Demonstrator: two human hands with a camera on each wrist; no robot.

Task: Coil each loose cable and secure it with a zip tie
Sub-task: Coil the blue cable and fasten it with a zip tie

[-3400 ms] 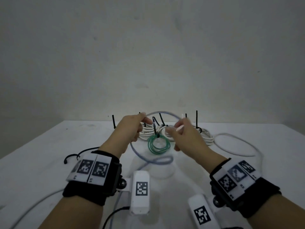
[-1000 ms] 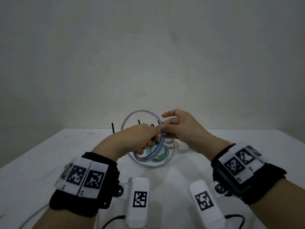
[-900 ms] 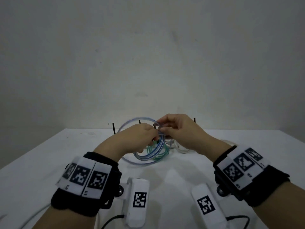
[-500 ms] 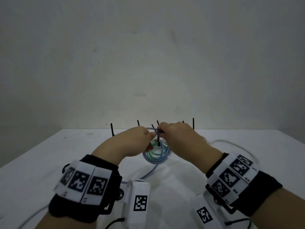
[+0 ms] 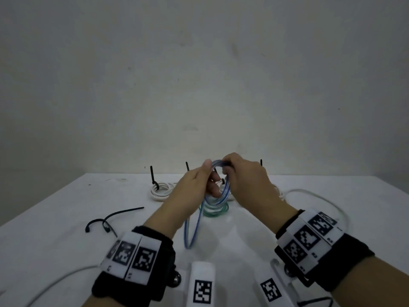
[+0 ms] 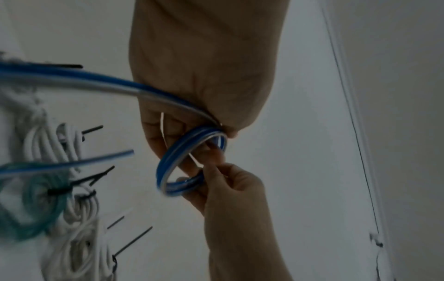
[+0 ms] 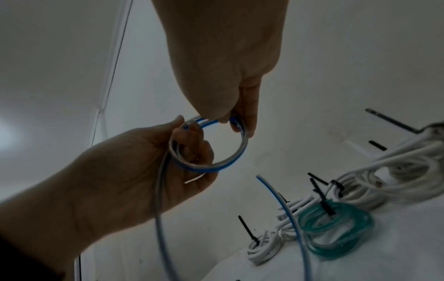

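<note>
A blue-and-clear cable (image 5: 218, 191) is wound into a small coil (image 6: 190, 163) that both hands hold up above the table. My left hand (image 5: 209, 180) grips the coil's left side, with its fingers curled through the ring (image 7: 209, 148). My right hand (image 5: 229, 171) pinches the coil's top between thumb and fingers (image 7: 240, 121). A long slack loop of the same cable (image 5: 190, 231) hangs from the coil down to the table in front of me. Two loose black zip ties (image 5: 115, 218) lie on the table to the left.
Just beyond the hands lie a green coil (image 5: 213, 210) bound with a black tie and several tied white coils (image 5: 160, 189). A loose white cable (image 5: 321, 200) curves along the right, and another (image 5: 55, 284) crosses the near left. The wall stands close behind the table.
Both hands have lifted the coil a little, away from the green coil. The ring is now wound smaller, and a slack loop has dropped toward the table in front of me.
</note>
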